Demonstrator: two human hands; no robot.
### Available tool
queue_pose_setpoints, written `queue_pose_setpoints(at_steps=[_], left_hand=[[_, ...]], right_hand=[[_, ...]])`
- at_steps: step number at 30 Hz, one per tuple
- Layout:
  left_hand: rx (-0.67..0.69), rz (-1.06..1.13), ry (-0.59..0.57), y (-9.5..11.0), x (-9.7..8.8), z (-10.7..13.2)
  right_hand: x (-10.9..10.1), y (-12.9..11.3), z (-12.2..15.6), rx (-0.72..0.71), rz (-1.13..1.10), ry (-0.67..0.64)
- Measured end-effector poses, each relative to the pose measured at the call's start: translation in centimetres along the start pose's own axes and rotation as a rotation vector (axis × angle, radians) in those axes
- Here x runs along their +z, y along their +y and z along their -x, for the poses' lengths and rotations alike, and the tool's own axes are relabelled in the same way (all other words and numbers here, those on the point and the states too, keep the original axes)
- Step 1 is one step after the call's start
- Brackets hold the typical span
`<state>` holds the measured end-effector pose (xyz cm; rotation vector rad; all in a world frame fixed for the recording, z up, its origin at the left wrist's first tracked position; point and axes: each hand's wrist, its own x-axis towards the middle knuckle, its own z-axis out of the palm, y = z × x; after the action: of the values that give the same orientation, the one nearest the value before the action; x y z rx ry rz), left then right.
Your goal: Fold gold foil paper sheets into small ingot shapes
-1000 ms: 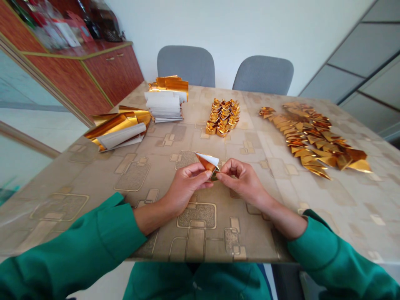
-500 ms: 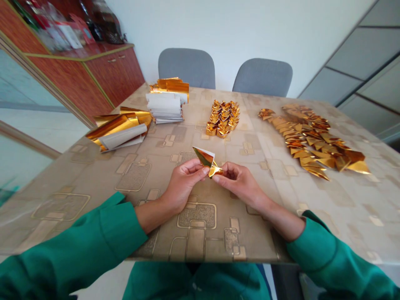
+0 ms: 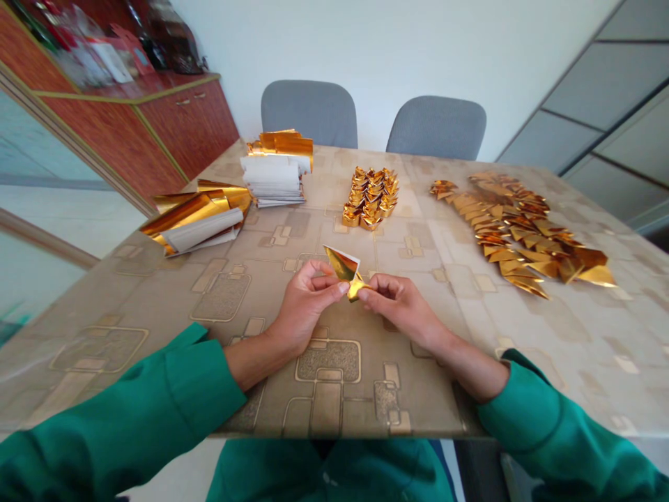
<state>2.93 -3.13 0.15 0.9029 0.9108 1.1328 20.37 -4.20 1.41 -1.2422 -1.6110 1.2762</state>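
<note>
I pinch a folded piece of gold foil paper (image 3: 342, 265) in my left hand (image 3: 308, 300), while my right hand (image 3: 394, 300) grips its lower right end between thumb and curled fingers. It sits between my hands, above the patterned surface (image 3: 418, 251), nearer the front edge than the far one. My fingertips cover its lower folds, so I cannot make those out. By the left edge lie loose curled foil sheets (image 3: 203, 219); a pale-backed paper stack (image 3: 272, 178) stands toward the far left corner. Near the far edge's middle is a tight cluster of folded foil pieces (image 3: 371, 199). Toward the right edge, pointed foil pieces (image 3: 517, 230) overlap too much to count. The far edge hides the lower parts of two grey chairs (image 3: 309, 115).
</note>
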Motion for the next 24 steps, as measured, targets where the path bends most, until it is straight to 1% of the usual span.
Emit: queue_pose_setpoints(at_steps=[2, 5, 9, 12, 17, 21, 24], left_hand=[[0.044, -0.007, 0.021, 0.1, 0.0, 0.0], [0.115, -0.045, 0.011, 0.2, 0.1, 0.0], [0.146, -0.104, -0.001, 0.3, 0.0, 0.0], [0.146, -0.137, -0.003, 0.4, -0.1, -0.1], [0.146, -0.132, 0.004, 0.4, -0.1, -0.1], [0.091, -0.076, 0.024, 0.4, -0.2, -0.2], [0.059, -0.056, 0.036, 0.4, -0.2, -0.2]], right_hand=[[-0.1, -0.2, 0.1, -0.001, 0.009, 0.025], [-0.2, -0.3, 0.2, -0.004, 0.027, 0.035], [-0.5, -0.1, 0.3, -0.003, -0.008, 0.028], [-0.8, 0.0, 0.2, -0.03, -0.006, 0.059], [-0.9, 0.1, 0.1, -0.023, -0.047, 0.04], [-1.2, 0.0, 0.0, 0.0, -0.147, 0.051], [-1.4, -0.4, 0.1, 0.005, -0.157, 0.068]])
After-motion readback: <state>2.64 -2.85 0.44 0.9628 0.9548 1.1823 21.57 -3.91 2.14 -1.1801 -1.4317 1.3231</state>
